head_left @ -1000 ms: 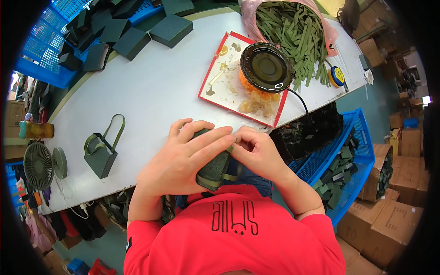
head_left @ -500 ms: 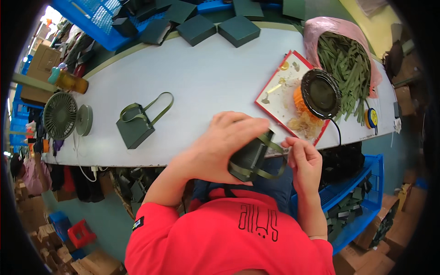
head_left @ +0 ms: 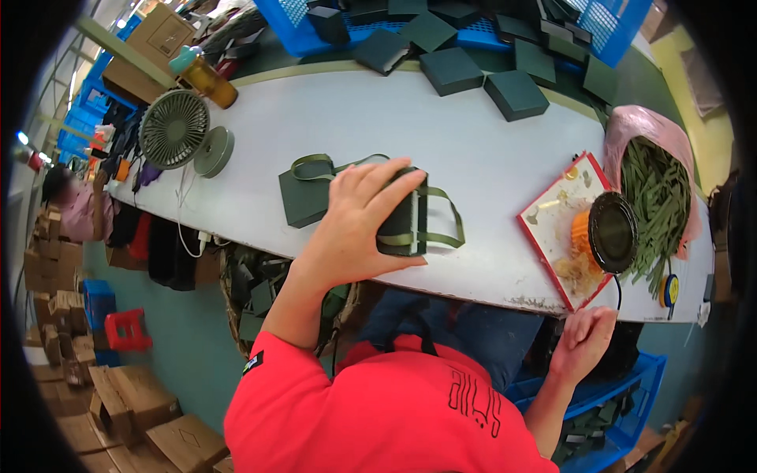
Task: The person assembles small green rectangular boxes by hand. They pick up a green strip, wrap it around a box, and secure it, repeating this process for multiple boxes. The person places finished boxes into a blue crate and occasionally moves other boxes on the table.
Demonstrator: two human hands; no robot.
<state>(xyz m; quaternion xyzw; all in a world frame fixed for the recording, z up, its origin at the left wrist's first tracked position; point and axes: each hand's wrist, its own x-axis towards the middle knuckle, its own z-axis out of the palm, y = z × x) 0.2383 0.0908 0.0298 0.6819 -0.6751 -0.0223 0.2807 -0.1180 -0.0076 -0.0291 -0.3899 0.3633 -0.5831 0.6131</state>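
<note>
My left hand (head_left: 359, 217) is closed around a small dark green box (head_left: 418, 206) just above the table's front edge. A green ribbon loop (head_left: 449, 217) sticks out from the box's right side. Beside it on the left lies another dark green box (head_left: 302, 197) with ribbon handles, partly behind my left hand. My right hand (head_left: 583, 339) is by the front edge at the right, its fingers curled in with nothing showing in them. Nearest to it is a red-edged white board (head_left: 544, 217) bearing an orange pot with a black round top (head_left: 613, 232).
Several dark green boxes (head_left: 516, 96) lie along the far edge near a blue crate (head_left: 623, 31). A pink bag (head_left: 631, 122) of green ribbon strips stands at the right. A fan (head_left: 175, 130) and bottle (head_left: 209, 83) are at the far left. Below right is another blue crate (head_left: 650, 386).
My left hand has carried its box left, next to the other box. My right hand has come away from the ribbon and moved right and down. The view has shifted.
</note>
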